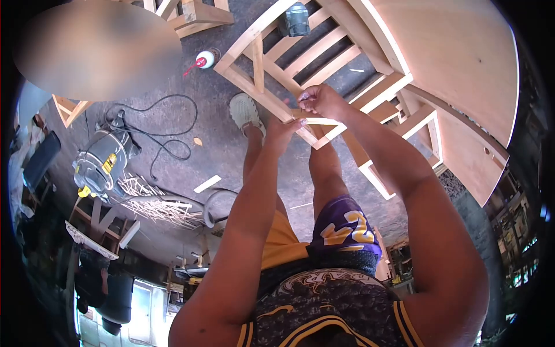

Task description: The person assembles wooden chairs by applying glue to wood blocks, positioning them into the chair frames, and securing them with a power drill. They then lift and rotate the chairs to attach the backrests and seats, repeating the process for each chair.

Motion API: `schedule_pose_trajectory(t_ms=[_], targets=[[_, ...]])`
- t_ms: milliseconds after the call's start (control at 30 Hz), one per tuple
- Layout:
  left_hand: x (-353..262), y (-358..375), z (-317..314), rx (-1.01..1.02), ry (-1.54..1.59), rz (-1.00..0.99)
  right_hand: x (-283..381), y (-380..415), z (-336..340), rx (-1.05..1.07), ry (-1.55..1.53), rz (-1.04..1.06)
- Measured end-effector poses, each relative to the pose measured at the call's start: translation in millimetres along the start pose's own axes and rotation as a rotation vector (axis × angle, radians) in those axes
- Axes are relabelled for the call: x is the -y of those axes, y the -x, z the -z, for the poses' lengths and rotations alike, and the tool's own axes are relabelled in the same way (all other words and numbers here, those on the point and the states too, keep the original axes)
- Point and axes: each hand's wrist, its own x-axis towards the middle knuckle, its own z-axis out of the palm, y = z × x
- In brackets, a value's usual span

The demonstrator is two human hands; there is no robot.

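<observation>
A pale wooden frame (248,87) with slats and short uprights stands before me. My left hand (282,132) is wrapped around its near rail, with the thumb lying along the wood. Just above and to the right, my right hand (322,103) is closed, fingertips pinched together close over the same rail. Whatever those fingertips hold is too small to make out. A dark translucent container (296,21) is at the far part of the frame.
A white bottle with a red nozzle (205,59) stands on the floor. To the left are a shop vacuum (99,162) with a looping cord and a pile of thin wood strips (156,202). A large plywood panel (462,75) rises at right. Another person (92,277) is at lower left.
</observation>
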Motion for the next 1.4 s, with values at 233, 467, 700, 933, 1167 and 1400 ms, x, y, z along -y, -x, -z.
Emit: schedule_pose_trajectory(t_ms=[233, 467, 700, 933, 1167, 1400], targets=[[-1, 0, 0, 0.001, -0.044, -0.001, -1, 2, -2, -0.026, -0.081, -0.049], [-3, 2, -1, -0.001, 0.04, 0.026, -6, -4, 0, 0.013, 0.057, 0.034], [-3, 1, -2, 0.001, 0.024, 0.022, 18, 1, 3, 0.095, 0.542, 0.095], [-6, 2, 0, 0.012, 0.001, 0.06, 26, 5, -2, 0.085, 0.637, 0.084], [4, -3, 3, -0.035, -0.102, 0.027, 13, -7, 18, -0.007, 0.464, 0.024], [-6, 3, 0, -0.014, -0.01, 0.078, -19, -119, 62, -0.584, 0.548, 0.31]])
